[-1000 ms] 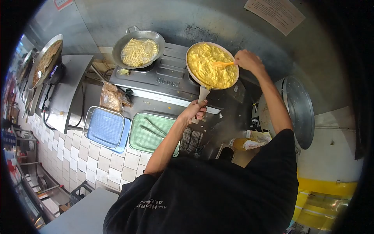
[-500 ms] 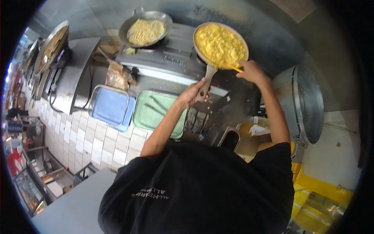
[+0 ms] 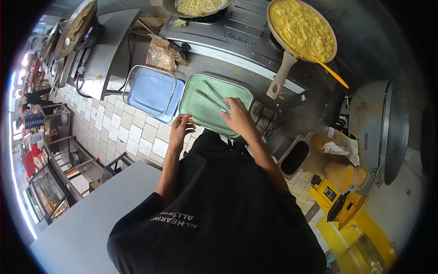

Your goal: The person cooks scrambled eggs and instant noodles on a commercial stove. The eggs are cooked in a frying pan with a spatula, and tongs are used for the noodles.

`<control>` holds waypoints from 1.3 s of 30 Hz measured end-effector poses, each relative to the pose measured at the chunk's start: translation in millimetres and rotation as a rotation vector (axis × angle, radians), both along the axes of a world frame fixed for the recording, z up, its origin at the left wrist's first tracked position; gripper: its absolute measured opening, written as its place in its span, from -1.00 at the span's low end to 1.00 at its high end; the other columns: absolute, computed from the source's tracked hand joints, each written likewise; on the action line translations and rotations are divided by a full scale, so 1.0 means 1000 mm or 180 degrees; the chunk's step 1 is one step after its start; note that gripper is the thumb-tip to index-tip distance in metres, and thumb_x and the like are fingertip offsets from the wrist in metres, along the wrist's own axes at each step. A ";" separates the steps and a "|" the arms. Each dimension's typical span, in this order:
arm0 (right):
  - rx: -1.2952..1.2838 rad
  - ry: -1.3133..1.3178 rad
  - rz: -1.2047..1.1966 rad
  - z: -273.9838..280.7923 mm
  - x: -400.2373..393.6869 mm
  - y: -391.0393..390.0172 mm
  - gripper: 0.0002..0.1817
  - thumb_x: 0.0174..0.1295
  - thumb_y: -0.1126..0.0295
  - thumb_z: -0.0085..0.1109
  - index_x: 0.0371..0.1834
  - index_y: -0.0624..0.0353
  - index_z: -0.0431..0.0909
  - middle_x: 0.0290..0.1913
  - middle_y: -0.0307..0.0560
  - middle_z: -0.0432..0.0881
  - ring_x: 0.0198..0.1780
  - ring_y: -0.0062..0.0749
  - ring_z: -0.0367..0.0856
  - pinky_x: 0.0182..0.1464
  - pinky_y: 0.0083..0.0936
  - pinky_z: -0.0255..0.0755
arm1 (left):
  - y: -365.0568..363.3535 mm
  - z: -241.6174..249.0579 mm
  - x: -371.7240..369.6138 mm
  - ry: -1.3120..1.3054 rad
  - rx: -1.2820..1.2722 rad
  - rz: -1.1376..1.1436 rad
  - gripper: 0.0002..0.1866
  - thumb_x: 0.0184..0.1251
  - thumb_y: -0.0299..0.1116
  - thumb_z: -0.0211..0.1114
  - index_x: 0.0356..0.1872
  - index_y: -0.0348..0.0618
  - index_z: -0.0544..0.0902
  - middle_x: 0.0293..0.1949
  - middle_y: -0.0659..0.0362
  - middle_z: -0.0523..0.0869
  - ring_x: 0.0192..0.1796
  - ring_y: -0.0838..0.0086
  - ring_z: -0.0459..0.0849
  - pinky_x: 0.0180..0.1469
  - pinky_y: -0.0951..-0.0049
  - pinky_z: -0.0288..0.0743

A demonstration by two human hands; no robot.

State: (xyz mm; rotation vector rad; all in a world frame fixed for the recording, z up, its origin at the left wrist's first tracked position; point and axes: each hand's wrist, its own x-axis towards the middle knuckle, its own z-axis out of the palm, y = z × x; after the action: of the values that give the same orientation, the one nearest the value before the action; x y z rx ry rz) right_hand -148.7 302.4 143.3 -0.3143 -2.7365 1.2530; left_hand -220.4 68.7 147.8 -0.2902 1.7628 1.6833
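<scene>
My right hand (image 3: 237, 118) is over the right part of the green tray (image 3: 194, 91), thumb and fingers apart around the near end of the metal tongs (image 3: 213, 98). By the tray's lower left corner is my left hand (image 3: 182, 127), its fingers loosely bent and apart, with nothing seen in them. A pan (image 3: 275, 86) of yellow food (image 3: 302, 29) sits at the upper right on the stove (image 3: 242, 34). An orange utensil (image 3: 335, 75) leans out over its rim. Neither hand touches the pan.
A blue tray (image 3: 148, 93) with a wire basket is left of the green one. Behind them lies a bag of brown food (image 3: 160, 55). A checked cloth (image 3: 263, 116), a dark-filled metal container (image 3: 295, 156) and a large metal pot (image 3: 383, 132) are on the right. Another pan (image 3: 200, 5) is at the top.
My left hand has let go of the pan handle and my right hand has let go of the orange utensil. Both have come down to the green tray. The view has shifted.
</scene>
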 end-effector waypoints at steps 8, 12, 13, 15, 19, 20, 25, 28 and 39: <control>0.0858 -0.0692 -0.0706 -0.083 -0.017 -0.044 -0.63 0.23 0.34 0.29 0.05 0.20 0.44 -0.05 0.07 0.55 0.03 -0.03 0.56 0.00 -0.19 0.48 | 0.000 0.004 -0.118 0.0661 0.0703 -0.0903 -0.83 0.53 -0.33 0.07 -0.11 -0.23 0.52 -0.37 0.17 0.63 -0.35 0.48 0.64 -0.28 0.47 0.55; 0.0055 -0.0656 -0.1204 0.014 -0.011 -0.049 -0.65 0.28 0.29 0.27 0.04 0.22 0.49 -0.21 0.07 0.64 -0.21 -0.12 0.67 -0.18 -0.26 0.50 | -0.001 0.000 -0.188 0.0963 0.0947 -0.1023 -0.82 0.53 -0.31 0.09 -0.12 -0.23 0.52 -0.40 0.19 0.63 -0.39 0.53 0.63 -0.31 0.52 0.54; 0.0008 -0.0529 -0.1455 0.037 -0.020 -0.048 -0.65 0.29 0.27 0.26 0.03 0.23 0.51 -0.27 0.06 0.66 -0.29 -0.15 0.68 -0.23 -0.29 0.50 | 0.002 0.000 -0.205 0.0984 0.1023 -0.1028 -0.82 0.53 -0.31 0.09 -0.12 -0.23 0.52 -0.40 0.19 0.63 -0.39 0.53 0.63 -0.31 0.52 0.54; 0.0177 -0.0265 -0.1733 0.097 -0.053 -0.040 -0.64 0.33 0.22 0.23 0.04 0.24 0.54 -0.35 0.02 0.65 -0.38 -0.19 0.64 -0.28 -0.33 0.47 | 0.010 0.001 -0.227 0.0879 0.1098 -0.0739 -0.79 0.53 -0.27 0.11 -0.16 -0.24 0.52 -0.43 0.22 0.63 -0.44 0.57 0.62 -0.35 0.56 0.52; 0.1157 0.0471 -0.1330 0.165 -0.148 0.021 -0.63 0.32 0.21 0.22 0.03 0.26 0.56 -0.29 0.07 0.64 -0.30 -0.07 0.61 -0.22 -0.25 0.45 | 0.023 0.009 -0.241 0.1271 0.1117 -0.0866 -0.76 0.53 -0.23 0.13 -0.20 -0.22 0.54 -0.49 0.26 0.59 -0.51 0.62 0.54 -0.45 0.58 0.44; 0.1385 0.0257 -0.1211 0.172 -0.173 0.040 -0.64 0.30 0.21 0.23 0.02 0.25 0.56 -0.26 0.10 0.64 -0.23 -0.03 0.62 -0.17 -0.22 0.45 | 0.022 0.006 -0.238 0.1261 0.1035 -0.1003 -0.80 0.53 -0.27 0.11 -0.19 -0.21 0.53 -0.51 0.26 0.56 -0.53 0.63 0.51 -0.48 0.57 0.41; 0.2706 -0.0185 -0.0273 0.176 -0.304 0.111 -0.71 0.25 0.33 0.20 -0.03 0.24 0.57 -0.12 0.19 0.65 -0.07 0.09 0.64 -0.04 -0.10 0.49 | -0.002 -0.019 -0.187 0.0953 0.1272 -0.1206 -0.86 0.52 -0.38 0.07 -0.20 -0.22 0.53 -0.53 0.26 0.55 -0.55 0.64 0.50 -0.50 0.57 0.39; 0.3218 -0.0543 0.0146 0.156 -0.351 0.120 -0.76 0.24 0.39 0.13 -0.07 0.24 0.58 -0.08 0.22 0.65 -0.03 0.12 0.64 -0.01 -0.09 0.50 | -0.022 -0.042 -0.156 0.0648 0.1186 -0.1309 -0.78 0.54 -0.25 0.10 -0.21 -0.22 0.51 -0.52 0.25 0.56 -0.53 0.59 0.52 -0.46 0.55 0.42; 0.2368 -0.0465 -0.0017 0.176 -0.368 0.126 -0.71 0.24 0.33 0.22 -0.01 0.19 0.63 -0.13 0.16 0.69 0.02 0.08 0.63 0.01 -0.11 0.48 | -0.070 -0.051 -0.162 0.0288 0.0918 -0.1021 -0.81 0.50 -0.31 0.13 -0.24 -0.23 0.55 -0.54 0.26 0.55 -0.57 0.62 0.48 -0.51 0.57 0.38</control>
State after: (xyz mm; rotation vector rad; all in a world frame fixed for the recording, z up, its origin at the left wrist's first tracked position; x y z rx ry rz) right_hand -517.2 428.0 318.8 -0.3310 -3.0642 0.1504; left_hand -382.8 -1.1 96.3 0.1911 1.5067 1.7023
